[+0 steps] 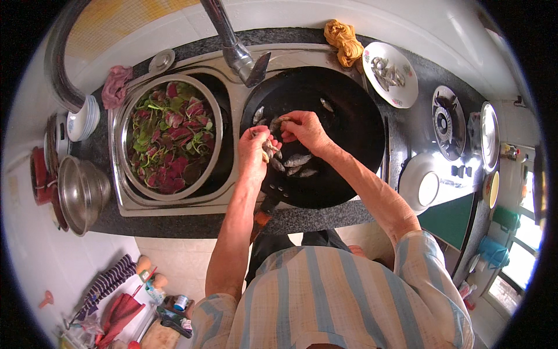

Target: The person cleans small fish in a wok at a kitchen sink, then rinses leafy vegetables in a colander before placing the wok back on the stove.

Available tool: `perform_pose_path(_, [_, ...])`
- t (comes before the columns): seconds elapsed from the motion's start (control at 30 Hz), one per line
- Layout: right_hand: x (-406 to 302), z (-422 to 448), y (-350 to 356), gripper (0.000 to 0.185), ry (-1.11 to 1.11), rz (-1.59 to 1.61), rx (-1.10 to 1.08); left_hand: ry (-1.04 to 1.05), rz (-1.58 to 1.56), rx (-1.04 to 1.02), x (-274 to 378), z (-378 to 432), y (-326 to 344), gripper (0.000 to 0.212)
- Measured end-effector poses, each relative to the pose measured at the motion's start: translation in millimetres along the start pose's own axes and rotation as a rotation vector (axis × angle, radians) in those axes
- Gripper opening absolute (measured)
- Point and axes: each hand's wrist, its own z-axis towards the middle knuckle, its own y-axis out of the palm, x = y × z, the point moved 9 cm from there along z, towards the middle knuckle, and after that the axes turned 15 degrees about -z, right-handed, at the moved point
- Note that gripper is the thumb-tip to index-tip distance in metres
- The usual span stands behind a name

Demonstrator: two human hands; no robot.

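Observation:
A large black wok [344, 174] rests over the right sink basin, its handle pointing toward me. Several small silvery fish [297, 160] lie inside it, most near its lower left, one at the upper right. Over the wok's left part, my left hand [257, 150] holds several small fish in its curled fingers. My right hand [305, 131] is close beside it, thumb and fingers pinched on a small fish. More small fish [386, 74] lie on a white floral plate [403, 101] to the right of the wok.
In the left basin sits a metal bowl [126, 174] of red and green leaves [174, 135]. The faucet [244, 65] reaches over the sink. A yellow cloth [344, 41], a gas burner [445, 124], a white basin [414, 183], stacked bowls [83, 120] and metal bowls [76, 194] stand around.

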Motion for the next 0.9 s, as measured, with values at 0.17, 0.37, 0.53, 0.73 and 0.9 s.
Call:
perform_pose_path(0.17, [-1.0, -7.1, 11.6, 0.015, 0.091, 0.191, -0.087, 0.017, 0.069, -0.048, -3.6, 8.3, -0.1, 0.013])
perform_pose_path(0.37, [-0.7, -10.8, 18.0, 0.013, 0.068, 0.087, -0.141, 0.143, 0.349, -0.021, 11.6, -1.8, 9.2, 0.006])
perform_pose_path(0.53, [-4.1, -8.4, 20.8, 0.016, -0.056, -0.009, -0.084, 0.153, 0.372, -0.052, 13.5, -3.2, 10.6, 0.008])
perform_pose_path(0.73, [-2.9, -8.4, 23.8, 0.021, -0.012, 0.007, -0.067, 0.082, 0.335, -0.058, 4.3, 6.2, 3.7, 0.01])
perform_pose_path(0.9, [-16.0, 5.5, -21.0, 0.028, -0.026, -0.62, 0.202, 0.055, 0.369, -0.027, 1.0, 3.0, 2.7, 0.012])
